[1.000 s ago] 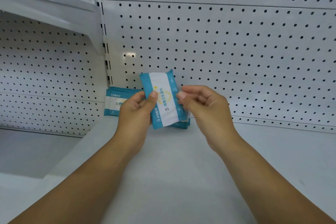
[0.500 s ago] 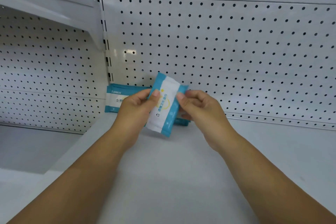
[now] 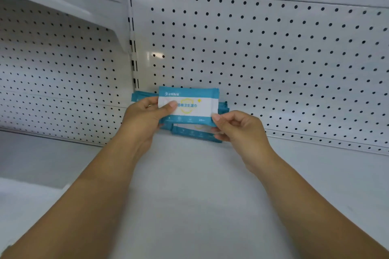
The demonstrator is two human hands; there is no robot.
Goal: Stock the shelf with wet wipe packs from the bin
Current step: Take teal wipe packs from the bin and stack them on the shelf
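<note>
Both hands hold one pack [image 3: 189, 105] at the far side of the shelf [image 3: 189, 195], label facing near, long side level. The left hand [image 3: 145, 120] pinches its left end, thumb on the front. The right hand [image 3: 240, 130] pinches the lower right corner between thumb and forefinger. The pack is raised just in front of the stocked packs [image 3: 195, 133], which sit by the back panel [image 3: 273, 59]; I cannot tell whether it touches them.

The step looks like setting this pack into the row. To do it well, hold it level, lower its bottom edge onto the shelf just near of the others, then lean it back so they support it. One stocked pack lies tilted below it and is best straightened first, or the new one may not stand. Release the right corner last, once the pack rests steady. The bin is out of view.
</note>
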